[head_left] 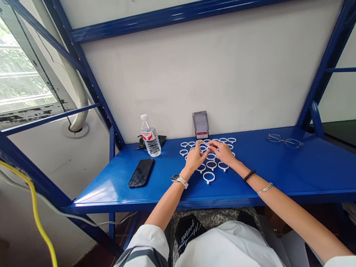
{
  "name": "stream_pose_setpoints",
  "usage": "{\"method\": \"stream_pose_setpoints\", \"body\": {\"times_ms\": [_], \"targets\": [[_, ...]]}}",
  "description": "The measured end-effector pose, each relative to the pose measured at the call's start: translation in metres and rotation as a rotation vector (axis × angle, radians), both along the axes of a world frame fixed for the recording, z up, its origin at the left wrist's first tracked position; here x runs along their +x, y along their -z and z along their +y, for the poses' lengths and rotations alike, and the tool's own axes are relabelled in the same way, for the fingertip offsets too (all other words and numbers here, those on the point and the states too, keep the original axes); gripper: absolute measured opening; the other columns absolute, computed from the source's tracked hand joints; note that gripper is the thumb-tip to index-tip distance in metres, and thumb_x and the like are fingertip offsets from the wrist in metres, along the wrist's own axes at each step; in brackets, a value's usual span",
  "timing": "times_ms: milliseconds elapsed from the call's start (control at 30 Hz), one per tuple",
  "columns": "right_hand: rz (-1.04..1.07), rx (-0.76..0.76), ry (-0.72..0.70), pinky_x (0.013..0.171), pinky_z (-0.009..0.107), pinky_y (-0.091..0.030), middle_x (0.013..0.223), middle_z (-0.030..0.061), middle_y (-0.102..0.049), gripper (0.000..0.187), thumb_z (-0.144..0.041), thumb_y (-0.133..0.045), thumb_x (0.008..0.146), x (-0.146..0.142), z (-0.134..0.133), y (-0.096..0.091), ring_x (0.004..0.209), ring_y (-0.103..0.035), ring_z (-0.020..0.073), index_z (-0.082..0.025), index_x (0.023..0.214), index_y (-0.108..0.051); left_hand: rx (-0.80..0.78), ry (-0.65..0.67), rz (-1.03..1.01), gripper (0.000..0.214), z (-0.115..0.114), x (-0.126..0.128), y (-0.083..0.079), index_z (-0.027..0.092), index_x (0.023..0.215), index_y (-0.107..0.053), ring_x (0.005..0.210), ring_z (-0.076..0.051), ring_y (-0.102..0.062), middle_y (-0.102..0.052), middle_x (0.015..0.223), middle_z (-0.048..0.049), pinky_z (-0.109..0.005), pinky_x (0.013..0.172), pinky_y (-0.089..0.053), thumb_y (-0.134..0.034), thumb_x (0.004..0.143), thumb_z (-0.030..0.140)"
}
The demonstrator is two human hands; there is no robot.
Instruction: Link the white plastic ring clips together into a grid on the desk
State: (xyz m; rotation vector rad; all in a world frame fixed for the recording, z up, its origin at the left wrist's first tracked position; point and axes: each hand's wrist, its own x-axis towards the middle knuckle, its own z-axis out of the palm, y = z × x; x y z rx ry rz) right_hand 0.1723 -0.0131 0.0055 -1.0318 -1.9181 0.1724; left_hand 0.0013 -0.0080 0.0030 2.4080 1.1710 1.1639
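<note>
Several white rings [209, 177], each with a small knob on its edge like a curtain ring, lie in rows on the blue tabletop. My left hand [195, 158] and my right hand [222, 151] meet above the middle of these rows, fingertips almost touching. Between them is one white ring [203, 148], which the closed fingers of both hands appear to pinch from either side. My fingers partly cover the rings behind and beneath. A small dark stand-up card or box [201, 125], its front blurred, stands just behind the rings against the wall.
On the left of the blue table [105, 186] are a black phone [141, 173], a water bottle [150, 138] and a dark crumpled item [163, 139]. Wire-framed glasses [284, 140] lie to the right. Blue metal posts frame both sides; a yellow cable [37, 212] hangs at far left.
</note>
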Motion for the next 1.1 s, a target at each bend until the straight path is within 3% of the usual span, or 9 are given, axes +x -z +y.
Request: {"method": "stream_pose_setpoints", "body": {"times_ms": [300,1100], "targets": [[-0.029,-0.003,0.015,0.062,0.032,-0.049,0.073,0.0037,-0.070,0.025,-0.037,-0.041,0.095,-0.0003,-0.0017,-0.0008,0.069,-0.067,0.0224,-0.022,0.098,-0.061,-0.014,-0.008,-0.001,0.050,-0.0012,-0.0001,-0.0011,0.015,0.122,-0.044,0.049,-0.013,-0.051,-0.052,0.058,0.0045,-0.020,0.047,-0.031,-0.045,0.089,0.052],[-0.061,-0.002,0.004,0.057,0.029,-0.042,0.065,0.0008,-0.063,0.022,-0.032,-0.040,0.094,-0.0005,-0.0034,-0.0023,0.061,-0.062,0.0200,-0.023,0.092,-0.060,-0.017,-0.003,-0.001,0.048,-0.0015,-0.0009,-0.0014,0.015,0.117,-0.048,0.047,-0.012,-0.049,-0.052,0.056,0.0046,-0.020,0.047,-0.030,-0.043,0.090,0.054]]}}
